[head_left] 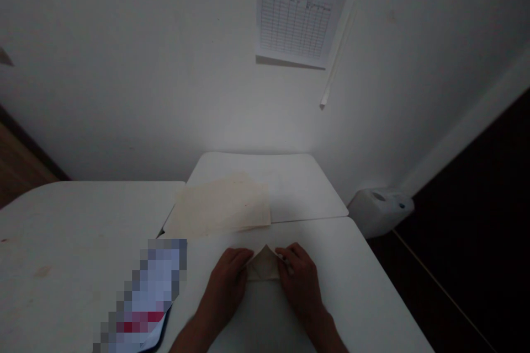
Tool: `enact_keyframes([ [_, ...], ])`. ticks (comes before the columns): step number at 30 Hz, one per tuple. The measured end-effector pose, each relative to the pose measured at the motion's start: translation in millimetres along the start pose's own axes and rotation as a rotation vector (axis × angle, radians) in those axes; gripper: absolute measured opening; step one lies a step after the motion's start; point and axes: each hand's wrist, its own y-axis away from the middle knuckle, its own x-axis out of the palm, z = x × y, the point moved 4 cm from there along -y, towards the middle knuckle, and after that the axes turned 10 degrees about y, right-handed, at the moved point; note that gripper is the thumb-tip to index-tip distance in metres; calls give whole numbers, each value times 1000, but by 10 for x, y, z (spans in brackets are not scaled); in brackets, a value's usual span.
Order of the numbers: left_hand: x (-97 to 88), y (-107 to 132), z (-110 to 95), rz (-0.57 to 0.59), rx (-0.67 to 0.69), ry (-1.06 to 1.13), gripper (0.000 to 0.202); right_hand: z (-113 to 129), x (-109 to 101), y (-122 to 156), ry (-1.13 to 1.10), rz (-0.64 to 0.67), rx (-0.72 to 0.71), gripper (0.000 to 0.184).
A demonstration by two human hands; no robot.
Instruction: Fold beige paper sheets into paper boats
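Note:
Between my hands, just above or on the white table [256,314], is a small piece of folded beige paper [265,266] with a pointed top and a straight lower edge. My left hand [232,276] is closed on its left side, thumb and fingers pinching the edge. On the other side, my right hand [298,276] pinches the right edge with its fingers curled. The fingertips cover both ends of the paper. Beyond my hands lie large flat sheets of beige paper [223,207], overlapping one another.
A pixelated, dark-edged device [153,292] lies left of my left arm. Another white table section [62,242] adjoins on the left. A printed grid sheet [298,25] hangs on the wall, beside a thin white strip [337,60]. A whitish container [379,209] stands beyond the table's right edge.

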Motion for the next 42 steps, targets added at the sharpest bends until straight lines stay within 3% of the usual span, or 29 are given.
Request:
enact_keyframes([
  [6,45,-19,-52,56,106,-48,44,8,13,-4,-31,31,-47,32],
  [10,61,-16,-23,92,89,-60,52,6,9,-3,13,67,-60,49],
  [14,93,1,45,95,71,-74,60,7,-9,-13,45,70,-41,46],
  [20,112,-37,-28,163,64,-127,38,18,-32,-46,77,56,-38,39],
  [28,98,-69,-156,150,240,-176,29,24,-22,-39,128,17,-103,32],
  [34,145,-2,-112,231,248,-229,34,-2,-26,-10,133,23,-128,34],
  [42,74,-9,-184,245,241,-165,35,10,-101,-17,129,41,-232,36],
])
